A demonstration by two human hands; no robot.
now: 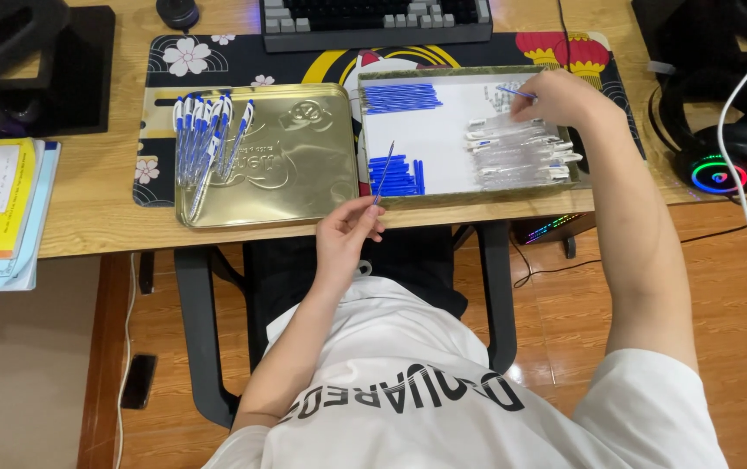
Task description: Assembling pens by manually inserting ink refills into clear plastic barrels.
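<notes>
My left hand [349, 227] pinches a thin blue ink refill [384, 171] by its lower end, just in front of the desk edge. My right hand [556, 97] reaches over the far right of a shallow white-lined tray [443, 139] and holds a small blue pen part [512, 90]. Under that hand lies a heap of clear pen barrels [516, 152]. Blue refills [401, 97] lie at the tray's far left, and blue caps [398, 175] at its near left. A gold tin lid [291, 174] to the left carries several assembled blue-and-white pens [207, 139].
A keyboard [373, 19] sits behind the tray on a patterned desk mat [156, 130]. Black headphones with a lit ring [729, 152] and a white cable [738, 174] lie at the right. Stacked books [0, 208] rest at the left edge. Chair legs stand under the desk.
</notes>
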